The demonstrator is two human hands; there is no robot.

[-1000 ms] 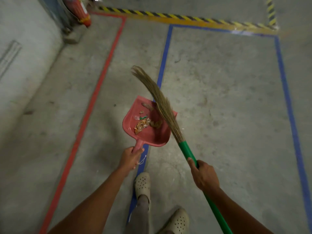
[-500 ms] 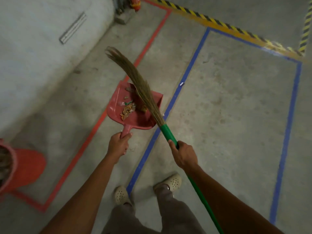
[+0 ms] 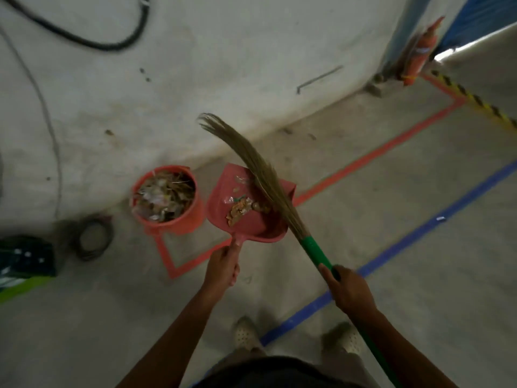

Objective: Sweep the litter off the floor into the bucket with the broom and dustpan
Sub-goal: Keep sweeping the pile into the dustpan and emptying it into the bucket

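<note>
A person stands over a round orange-red plastic bucket (image 3: 191, 221) that sits on the grey concrete floor (image 3: 391, 261) at the foot of a pale wall, filled almost to its rim with dry leaves and paper scraps. Just to the right of the bucket is a red plastic dustpan (image 3: 253, 226), apparently lifted clear of the floor and roughly level. It lies so close to the bucket's side that contact cannot be ruled in or out. A small heap of tan and brown litter (image 3: 239, 211) lies in the middle of the pan. The left hand (image 3: 223, 264), nearer the viewer than the bucket, has its fingers curled round the pan's short handle. The right hand (image 3: 348, 289), farther right, is wrapped round the green plastic handle of a straw-bristled broom (image 3: 289, 212). The broom's bristles cross the pan's right side and arch on toward the wall. By the look of it, this load is swept up and brought to the bucket, but the tip into it is not yet made. The floor close around the bucket shows no obvious debris. A small white scrap (image 3: 440, 219) on a blue tape line (image 3: 405, 242), well to the right of the bucket, may call for another pass.
</note>
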